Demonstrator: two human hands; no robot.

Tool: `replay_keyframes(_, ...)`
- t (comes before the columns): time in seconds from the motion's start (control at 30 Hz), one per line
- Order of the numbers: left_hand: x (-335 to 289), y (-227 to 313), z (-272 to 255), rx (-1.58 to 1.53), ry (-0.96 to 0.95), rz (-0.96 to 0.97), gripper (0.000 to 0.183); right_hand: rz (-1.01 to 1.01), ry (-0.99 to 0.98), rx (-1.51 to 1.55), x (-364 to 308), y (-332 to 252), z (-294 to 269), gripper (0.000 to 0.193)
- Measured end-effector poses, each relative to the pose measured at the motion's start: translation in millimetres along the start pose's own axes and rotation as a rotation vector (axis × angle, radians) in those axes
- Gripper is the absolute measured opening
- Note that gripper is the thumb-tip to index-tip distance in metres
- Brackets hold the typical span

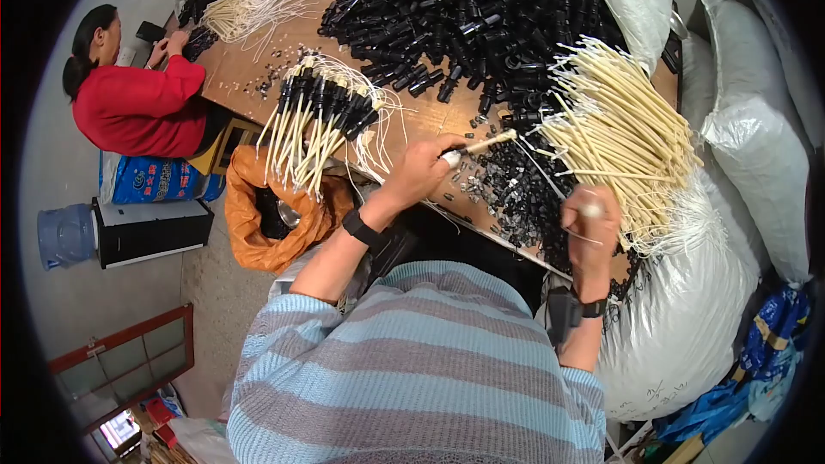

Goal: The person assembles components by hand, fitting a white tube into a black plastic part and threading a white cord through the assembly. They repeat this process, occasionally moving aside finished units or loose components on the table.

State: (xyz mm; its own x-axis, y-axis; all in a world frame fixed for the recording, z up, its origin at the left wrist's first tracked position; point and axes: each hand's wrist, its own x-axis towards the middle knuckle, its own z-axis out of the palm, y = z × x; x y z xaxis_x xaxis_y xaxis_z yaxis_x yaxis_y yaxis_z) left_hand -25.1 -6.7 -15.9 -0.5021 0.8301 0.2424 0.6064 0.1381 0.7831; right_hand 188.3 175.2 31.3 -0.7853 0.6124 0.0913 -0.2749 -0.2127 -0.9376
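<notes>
Over the table's front edge, my left hand (415,174) is closed on one end of a cream-sleeved wire (491,141) that points to the right. Something white, perhaps a fingertip cover, shows at its fingers. My right hand (593,222) is closed, slightly blurred, on a thin white wire (543,174) stretching up and left toward the sleeved end. Whether the two are one piece I cannot tell. Beside my right hand lies a big bundle of cream-sleeved wires (614,137). Small black plastic parts (516,193) are scattered between my hands.
A heap of black plastic sockets (481,13) covers the far table. Wired black sockets (322,112) lie at the left edge, above an orange sack (249,236). White sacks (679,326) crowd the right. A person in red (142,107) works at the far left.
</notes>
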Motion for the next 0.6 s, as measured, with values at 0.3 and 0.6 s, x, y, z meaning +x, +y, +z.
replay_keyframes(0.3, -5, 30, 3, -0.975, -0.350, -0.607, 0.024, -0.228, -0.056, -1.026, -4, 10, 23, 0.029)
replay_keyframes(0.6, 5, 36, 42, -0.525, -0.064, -0.341, 0.018, -0.285, -0.247, -1.286, -15, 47, 45, 0.019)
